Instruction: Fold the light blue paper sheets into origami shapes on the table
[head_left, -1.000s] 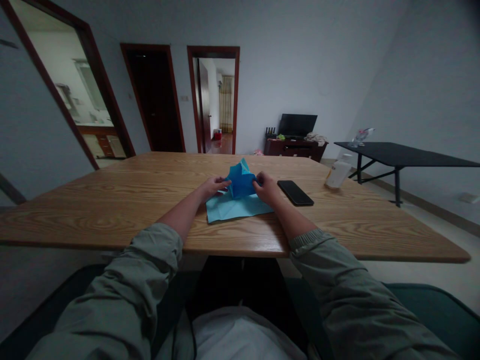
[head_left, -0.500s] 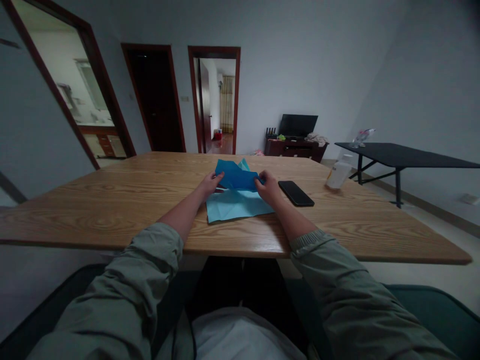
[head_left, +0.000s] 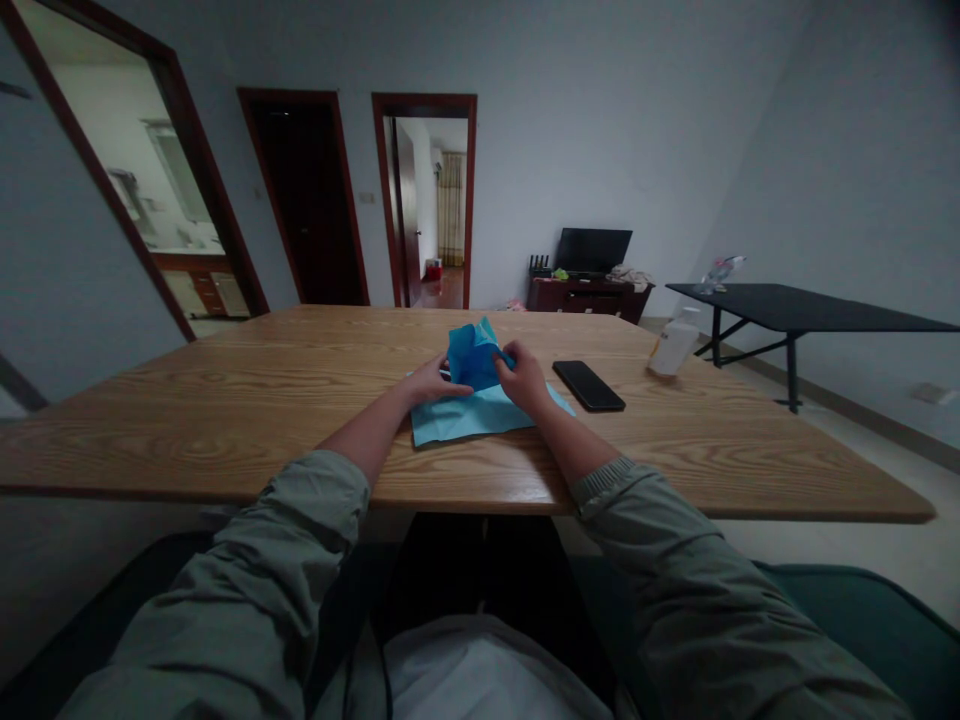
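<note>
Both hands hold a thin blue sheet [head_left: 471, 360], creased and bent upward, above the table. My left hand [head_left: 430, 383] is closed on its lower left side, with the thumb along the bottom edge. A small white strip shows by those fingers; what it is I cannot tell. My right hand [head_left: 523, 374] pinches the sheet's right edge between thumb and fingers. Under the hands a light blue sheet [head_left: 457, 418] lies on the wood, partly covered by my right hand and wrist.
A black phone [head_left: 589, 386] lies right of my right hand on the wooden table [head_left: 285, 420]. Farther right stands a clear bottle [head_left: 673, 345] with a whitish cap. Beyond the table are a black side table [head_left: 810, 308] and a television [head_left: 594, 252] on a cabinet.
The blue sheet was stretched wide between the hands; now it is bent up and narrower. My left hand has moved right and lower, closer to my right hand.
</note>
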